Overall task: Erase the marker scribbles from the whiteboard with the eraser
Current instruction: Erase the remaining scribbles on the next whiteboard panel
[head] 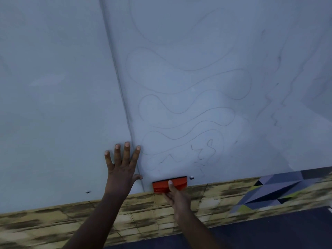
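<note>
1. Whiteboard fills most of the head view; it stands upright on the wall, and a vertical seam divides it into two panels.
2. Marker scribbles lie on the right panel: long wavy loops stacked one above another, with a tighter tangle low down, just above the eraser. Fainter jagged marks run further right.
3. The orange eraser sits at the bottom edge of the right panel, its long axis level and parallel to that edge, its dark pad side toward the board.
4. The right hand grips the eraser from below, thumb laid over its front face and the other fingers curled behind, mostly hidden.
5. The left hand is pressed flat on the board just left of the eraser, fingers straight and spread, straddling the seam; it holds nothing.
6. The key relation: every scribble lies above and slightly right of the eraser, so the coming stroke likely runs upward, across the level loops. The right hand alone is placed for it; the left seems only to brace.
7. Below the board runs a yellow-brown wood-patterned wall panel, with a grey geometric pattern at the right.
</note>
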`<state>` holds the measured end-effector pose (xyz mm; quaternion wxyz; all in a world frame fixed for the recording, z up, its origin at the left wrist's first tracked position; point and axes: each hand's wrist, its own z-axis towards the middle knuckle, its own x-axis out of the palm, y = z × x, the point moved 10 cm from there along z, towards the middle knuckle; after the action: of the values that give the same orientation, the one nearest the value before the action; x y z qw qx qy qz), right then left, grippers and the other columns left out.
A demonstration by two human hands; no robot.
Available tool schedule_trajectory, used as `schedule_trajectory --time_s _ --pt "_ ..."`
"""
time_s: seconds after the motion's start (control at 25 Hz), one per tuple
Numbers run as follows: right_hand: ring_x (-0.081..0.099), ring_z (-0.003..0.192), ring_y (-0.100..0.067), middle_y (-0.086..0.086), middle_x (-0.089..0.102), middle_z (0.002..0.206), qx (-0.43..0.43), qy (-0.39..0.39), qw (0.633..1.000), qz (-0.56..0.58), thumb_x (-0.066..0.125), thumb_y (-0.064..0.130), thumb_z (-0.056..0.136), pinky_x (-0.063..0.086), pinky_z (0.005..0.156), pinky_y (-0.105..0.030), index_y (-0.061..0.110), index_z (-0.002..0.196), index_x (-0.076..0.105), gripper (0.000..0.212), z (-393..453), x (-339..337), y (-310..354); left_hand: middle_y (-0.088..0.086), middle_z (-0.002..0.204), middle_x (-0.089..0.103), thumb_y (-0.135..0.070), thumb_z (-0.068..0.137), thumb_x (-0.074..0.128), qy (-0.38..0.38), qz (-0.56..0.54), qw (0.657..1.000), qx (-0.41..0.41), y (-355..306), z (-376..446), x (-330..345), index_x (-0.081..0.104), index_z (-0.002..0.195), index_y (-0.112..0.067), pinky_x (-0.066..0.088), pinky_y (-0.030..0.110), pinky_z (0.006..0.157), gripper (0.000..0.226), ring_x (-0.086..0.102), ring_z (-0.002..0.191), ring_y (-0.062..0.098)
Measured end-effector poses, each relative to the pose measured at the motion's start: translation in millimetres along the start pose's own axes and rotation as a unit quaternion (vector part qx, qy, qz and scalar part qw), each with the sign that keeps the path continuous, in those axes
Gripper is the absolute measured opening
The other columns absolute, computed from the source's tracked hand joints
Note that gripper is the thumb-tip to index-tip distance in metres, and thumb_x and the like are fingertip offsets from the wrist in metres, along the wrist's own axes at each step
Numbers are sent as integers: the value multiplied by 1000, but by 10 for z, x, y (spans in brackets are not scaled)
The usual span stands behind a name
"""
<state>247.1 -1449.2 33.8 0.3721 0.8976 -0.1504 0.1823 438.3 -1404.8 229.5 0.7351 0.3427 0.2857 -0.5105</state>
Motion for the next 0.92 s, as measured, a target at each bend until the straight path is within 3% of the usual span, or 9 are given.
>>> schedule_trajectory --time_s 0.24,0.32,0.48,0.56,0.64,0.68,0.8,0.92 --pt "72 101 -37 -26 72 103 -43 44 993 102 81 13 87 66 74 -41 -5 106 63 32 -374 364 752 15 176 -16 -54 41 104 -7 13 1000 -2 3 -12 -41 -3 170 -18 -15 62 127 172 -17 161 41" --pt "75 98 -36 -26 75 101 -50 47 996 62 81 17 87 66 75 -40 -4 107 64 34 -382 373 663 16 177 -10 -50 51 103 -16 16 1000 -1 -4 -60 -104 1 171 -17 -9 63 129 161 -11 163 40" --pt "77 93 -32 -19 77 104 -77 31 996 -13 84 22 83 65 72 -35 -3 113 67 43 -320 303 307 15 178 5 -49 80 90 -72 47 996 4 65 -123 -399 17 169 -11 19 63 126 121 8 163 36" --pt "78 88 -27 -13 79 98 -155 6 985 -69 86 40 77 64 72 -36 4 106 71 49 -389 275 453 14 178 3 -56 87 80 -112 43 993 -11 191 -7 -599 21 169 -12 17 61 126 110 6 164 34" --pt "76 79 -19 -1 78 84 -310 -46 935 -169 84 65 65 62 68 -37 17 93 72 56 -641 262 940 15 177 0 -66 81 78 -119 37 992 -17 304 165 -717 17 170 -15 7 62 128 119 1 164 36" --pt "72 75 -15 4 75 78 -395 -82 887 -225 82 69 63 60 65 -36 22 88 70 55 -834 286 1234 15 178 -2 -67 76 82 -112 35 993 -16 338 234 -733 13 171 -17 1 63 128 127 -1 164 36" --pt "65 80 -3 14 70 90 -585 -163 725 -325 87 62 67 52 69 -25 25 102 70 54 -1339 428 1896 12 178 -9 -68 78 78 -92 18 995 -16 359 291 -689 3 171 -20 -9 65 127 129 -9 164 36" --pt "59 91 -12 6 64 101 -647 -157 622 -412 91 51 69 46 72 -25 22 117 71 60 -1355 610 1786 12 177 -11 -74 83 49 -85 20 996 -9 360 285 -632 2 171 -20 -12 65 127 114 -12 163 36"
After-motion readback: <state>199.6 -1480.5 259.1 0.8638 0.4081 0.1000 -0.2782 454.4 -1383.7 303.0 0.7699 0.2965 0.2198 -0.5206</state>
